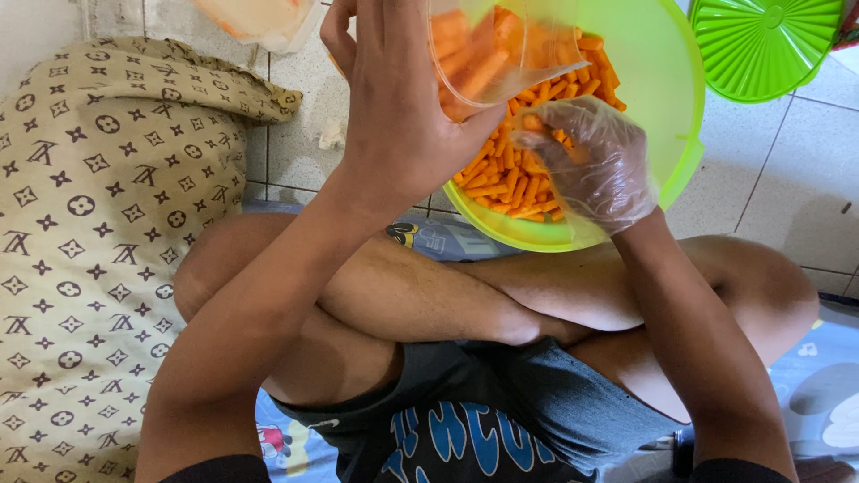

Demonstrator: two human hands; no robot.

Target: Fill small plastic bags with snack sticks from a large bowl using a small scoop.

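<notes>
Floor tiles (778, 179), pale and speckled, fill the upper part of the view, and a person sits cross-legged on them with bare knees drawn in under dark shorts (483, 420). Along the left edge lies a big beige cushion (80, 250) patterned with dark brown flowers and stars, touching the person's left knee. A light blue mat (823, 376) with cartoon prints shows beneath the legs.

Just beyond the shins sits a lime-green plastic bowl (667, 107), round and deep, holding a heap of orange snack sticks (501, 174). Its matching ribbed green lid (765, 40) lies apart on the tiles at the upper right, partly cut off by the frame. A clear plastic tub (259, 20) with something orange inside stands at the top edge, left of the bowl.

The left hand (394, 116) is raised above the bowl's near-left rim and wraps around a clear plastic container (501, 45), gripping it by the side; the container is tilted and already partly filled with the same orange sticks. The right hand (595, 165), covered by a thin transparent glove, reaches into the bowl with fingers curled around a small pinch of sticks, just below the container's mouth. A small white scrap (333, 136) lies on the tiles between the cushion and the left wrist.
</notes>
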